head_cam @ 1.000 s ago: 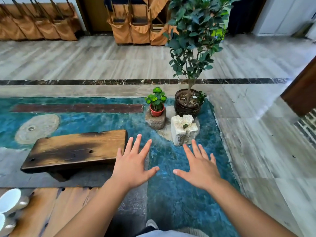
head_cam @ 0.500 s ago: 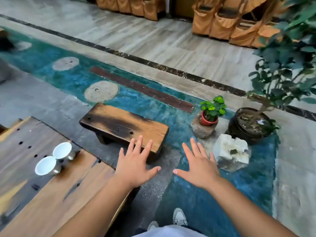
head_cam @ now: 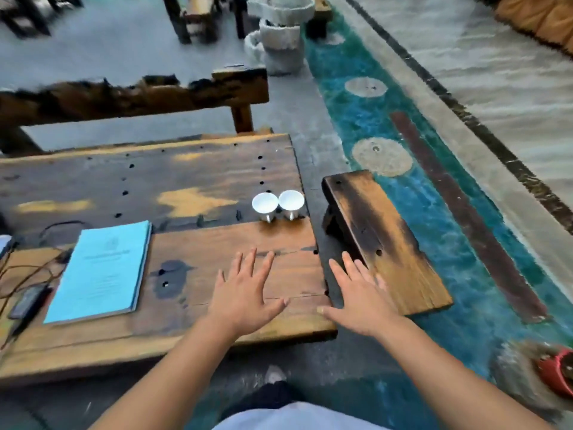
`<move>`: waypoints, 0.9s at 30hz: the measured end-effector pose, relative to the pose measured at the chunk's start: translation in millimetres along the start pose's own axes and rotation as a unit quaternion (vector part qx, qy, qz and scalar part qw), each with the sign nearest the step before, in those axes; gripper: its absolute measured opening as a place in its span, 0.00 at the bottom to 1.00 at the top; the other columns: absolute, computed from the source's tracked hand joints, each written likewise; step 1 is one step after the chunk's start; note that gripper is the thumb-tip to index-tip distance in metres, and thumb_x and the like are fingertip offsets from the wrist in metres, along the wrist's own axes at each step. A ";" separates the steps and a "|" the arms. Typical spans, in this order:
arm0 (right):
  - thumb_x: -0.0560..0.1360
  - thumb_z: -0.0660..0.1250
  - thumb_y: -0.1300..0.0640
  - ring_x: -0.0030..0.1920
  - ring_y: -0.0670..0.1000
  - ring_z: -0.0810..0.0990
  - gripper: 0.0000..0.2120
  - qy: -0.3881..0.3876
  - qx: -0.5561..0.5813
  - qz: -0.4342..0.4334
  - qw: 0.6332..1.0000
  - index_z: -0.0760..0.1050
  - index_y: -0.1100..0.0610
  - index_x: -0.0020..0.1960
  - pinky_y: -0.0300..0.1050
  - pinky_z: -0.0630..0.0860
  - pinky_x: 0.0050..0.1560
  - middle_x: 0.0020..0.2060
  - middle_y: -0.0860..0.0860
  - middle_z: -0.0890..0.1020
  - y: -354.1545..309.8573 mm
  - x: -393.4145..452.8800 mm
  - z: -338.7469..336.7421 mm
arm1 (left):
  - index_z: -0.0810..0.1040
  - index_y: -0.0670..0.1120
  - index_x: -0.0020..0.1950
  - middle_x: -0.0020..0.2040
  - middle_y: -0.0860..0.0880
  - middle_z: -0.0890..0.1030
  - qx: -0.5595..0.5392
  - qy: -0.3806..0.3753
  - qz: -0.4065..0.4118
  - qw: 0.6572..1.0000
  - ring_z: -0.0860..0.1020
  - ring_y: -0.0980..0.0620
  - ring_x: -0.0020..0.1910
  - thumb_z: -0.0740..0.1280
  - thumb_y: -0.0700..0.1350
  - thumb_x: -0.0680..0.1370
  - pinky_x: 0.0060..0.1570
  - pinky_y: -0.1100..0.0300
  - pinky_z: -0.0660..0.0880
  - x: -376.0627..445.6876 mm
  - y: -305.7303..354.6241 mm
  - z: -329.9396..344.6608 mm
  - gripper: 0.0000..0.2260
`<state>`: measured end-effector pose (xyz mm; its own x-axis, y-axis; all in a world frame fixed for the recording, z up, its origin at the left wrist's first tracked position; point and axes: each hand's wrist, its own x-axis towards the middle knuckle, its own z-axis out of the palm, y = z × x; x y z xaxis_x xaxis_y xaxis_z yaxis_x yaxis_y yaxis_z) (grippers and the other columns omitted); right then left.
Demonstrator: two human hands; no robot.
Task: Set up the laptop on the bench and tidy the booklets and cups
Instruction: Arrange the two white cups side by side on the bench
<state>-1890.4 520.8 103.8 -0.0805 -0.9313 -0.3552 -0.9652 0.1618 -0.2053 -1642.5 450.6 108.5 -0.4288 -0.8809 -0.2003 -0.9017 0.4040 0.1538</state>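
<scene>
A light blue booklet (head_cam: 104, 271) lies flat on the left of the low wooden table (head_cam: 198, 243). Two small white cups (head_cam: 278, 203) stand side by side near the table's right edge. My left hand (head_cam: 245, 293) hovers open above the table's near right corner, fingers spread and empty. My right hand (head_cam: 361, 296) is open too, over the gap between the table and the small wooden bench (head_cam: 384, 240) to its right. No laptop is in view.
Dark cables and a black adapter (head_cam: 28, 301) lie at the table's left edge. A rough wooden seat back (head_cam: 133, 97) stands behind the table. A red potted plant (head_cam: 558, 372) sits at the lower right on the blue floor strip. A white stone piece (head_cam: 279, 35) stands far back.
The view has swung left: the table, booklet and cups have come into full view, and the plants have slid off to the right. Both hands stay open and spread.
</scene>
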 end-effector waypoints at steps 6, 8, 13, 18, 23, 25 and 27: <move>0.66 0.58 0.24 0.80 0.52 0.46 0.51 -0.036 -0.021 -0.032 0.999 0.41 0.43 0.80 0.61 0.50 0.76 0.80 0.46 0.39 -36.5 51.1 3.1 | 0.41 0.61 0.78 0.81 0.50 0.42 -0.031 0.005 -0.061 0.998 0.44 0.45 0.80 0.49 0.76 0.68 0.73 0.36 0.53 6.4 -43.7 1.6 0.43; 0.67 0.58 0.24 0.80 0.52 0.45 0.50 -0.054 -0.032 -0.034 0.997 0.41 0.43 0.80 0.62 0.50 0.76 0.80 0.46 0.39 -44.4 63.3 5.1 | 0.41 0.61 0.78 0.81 0.50 0.42 -0.035 0.000 -0.063 0.997 0.44 0.45 0.80 0.49 0.76 0.68 0.72 0.36 0.52 15.6 -53.9 1.8 0.43; 0.67 0.58 0.24 0.80 0.52 0.46 0.49 -0.049 -0.035 -0.020 0.998 0.41 0.42 0.80 0.61 0.51 0.76 0.81 0.47 0.41 -54.0 88.4 1.7 | 0.39 0.61 0.78 0.81 0.50 0.40 -0.037 -0.016 -0.043 0.998 0.43 0.45 0.80 0.48 0.76 0.68 0.73 0.36 0.52 50.8 -71.0 -1.6 0.43; 0.68 0.58 0.24 0.80 0.52 0.46 0.49 -0.036 -0.022 -0.004 0.999 0.41 0.43 0.80 0.60 0.51 0.76 0.80 0.47 0.40 -54.7 115.7 -10.8 | 0.41 0.61 0.78 0.81 0.50 0.43 -0.047 -0.019 -0.020 0.998 0.43 0.46 0.80 0.52 0.75 0.68 0.73 0.36 0.52 82.5 -78.8 -11.1 0.43; 0.68 0.60 0.25 0.80 0.52 0.46 0.50 -0.036 0.004 0.007 0.999 0.41 0.42 0.79 0.61 0.51 0.76 0.80 0.46 0.39 -52.5 149.4 -21.7 | 0.42 0.62 0.78 0.81 0.51 0.43 -0.046 -0.019 -0.016 0.999 0.44 0.46 0.80 0.50 0.77 0.67 0.72 0.37 0.53 115.3 -85.3 -15.4 0.43; 0.68 0.61 0.26 0.80 0.52 0.47 0.49 -0.036 0.009 0.007 0.999 0.41 0.42 0.79 0.60 0.52 0.77 0.80 0.46 0.40 -50.9 164.0 -24.3 | 0.42 0.61 0.78 0.81 0.51 0.43 -0.048 -0.025 -0.020 0.998 0.44 0.46 0.80 0.51 0.76 0.68 0.73 0.37 0.55 130.5 -88.1 -15.8 0.43; 0.68 0.63 0.27 0.80 0.52 0.49 0.49 -0.035 0.020 0.009 0.999 0.43 0.42 0.79 0.60 0.55 0.77 0.81 0.46 0.42 -48.4 179.6 -26.0 | 0.42 0.61 0.78 0.81 0.51 0.42 -0.053 -0.038 -0.022 0.998 0.43 0.46 0.80 0.52 0.76 0.68 0.73 0.38 0.54 145.9 -90.5 -15.7 0.43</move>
<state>-1864.6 337.3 73.6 -0.0789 -0.9028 -0.4227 -0.9529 0.1929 -0.2341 -1622.7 281.7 80.6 -0.3948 -0.8749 -0.2805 -0.9109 0.3329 0.2438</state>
